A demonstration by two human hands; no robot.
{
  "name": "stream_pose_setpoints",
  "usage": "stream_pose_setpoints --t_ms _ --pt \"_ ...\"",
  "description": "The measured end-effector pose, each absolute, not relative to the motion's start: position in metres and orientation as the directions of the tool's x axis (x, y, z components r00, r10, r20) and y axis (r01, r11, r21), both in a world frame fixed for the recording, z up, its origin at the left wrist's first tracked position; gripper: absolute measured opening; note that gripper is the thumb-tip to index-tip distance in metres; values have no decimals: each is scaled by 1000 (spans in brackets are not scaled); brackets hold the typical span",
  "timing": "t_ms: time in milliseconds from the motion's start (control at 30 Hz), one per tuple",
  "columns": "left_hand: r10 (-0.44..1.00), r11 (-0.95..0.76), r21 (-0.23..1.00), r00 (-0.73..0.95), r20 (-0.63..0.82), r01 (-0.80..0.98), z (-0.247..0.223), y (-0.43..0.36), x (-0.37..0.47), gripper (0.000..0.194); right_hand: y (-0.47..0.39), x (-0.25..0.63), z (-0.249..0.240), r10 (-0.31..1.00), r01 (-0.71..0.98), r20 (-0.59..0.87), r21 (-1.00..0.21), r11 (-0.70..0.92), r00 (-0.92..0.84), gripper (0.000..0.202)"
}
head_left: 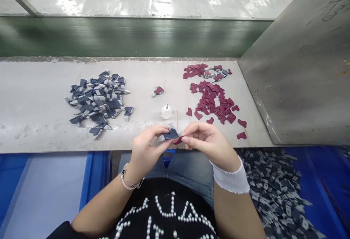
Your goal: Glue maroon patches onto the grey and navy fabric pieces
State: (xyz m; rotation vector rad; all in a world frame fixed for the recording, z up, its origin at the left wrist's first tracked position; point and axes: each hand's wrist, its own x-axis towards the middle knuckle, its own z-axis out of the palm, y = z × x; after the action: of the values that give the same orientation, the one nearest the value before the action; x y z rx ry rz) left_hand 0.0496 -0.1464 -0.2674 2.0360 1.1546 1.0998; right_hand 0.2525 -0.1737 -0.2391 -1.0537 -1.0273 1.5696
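Observation:
My left hand point(150, 145) pinches a small dark blue and grey plastic part point(170, 134) between thumb and fingers. Beside it, my right hand point(203, 138) grips a flat maroon piece point(178, 140) by its edge, right up against the blue part. Whether the two are joined I cannot tell. Just beyond my hands stands a small white round holder point(166, 112) with a short pin on top. Past that lies a single grey part with a maroon face point(158, 90).
A heap of blue-grey parts point(100, 98) lies left, and maroon pieces point(212, 98) are spread right. A metal panel point(300, 67) rises at the right. Below it, a blue bin point(314, 180) holds many parts. A green belt point(123, 36) runs behind the worktop point(35, 104).

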Motion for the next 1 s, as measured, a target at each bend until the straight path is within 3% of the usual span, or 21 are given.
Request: stream_pose_setpoints --t_ms 300,567,867,1000 --pt "833 -543 770 330 443 337 -268 -146 51 22 -174 243 -244 962 -126 -245 -957 -260 -122 23" --pt "794 -593 755 359 491 279 -266 -143 49 27 -170 244 -241 958 -145 -254 -951 -272 -133 30" --pt "773 -582 801 401 492 141 -257 -145 42 36 -170 249 -234 925 -170 -153 -960 -222 -348 15" --pt "749 -604 788 422 510 118 -253 -145 42 38 -174 244 -230 938 -129 -101 -980 -152 -333 11"
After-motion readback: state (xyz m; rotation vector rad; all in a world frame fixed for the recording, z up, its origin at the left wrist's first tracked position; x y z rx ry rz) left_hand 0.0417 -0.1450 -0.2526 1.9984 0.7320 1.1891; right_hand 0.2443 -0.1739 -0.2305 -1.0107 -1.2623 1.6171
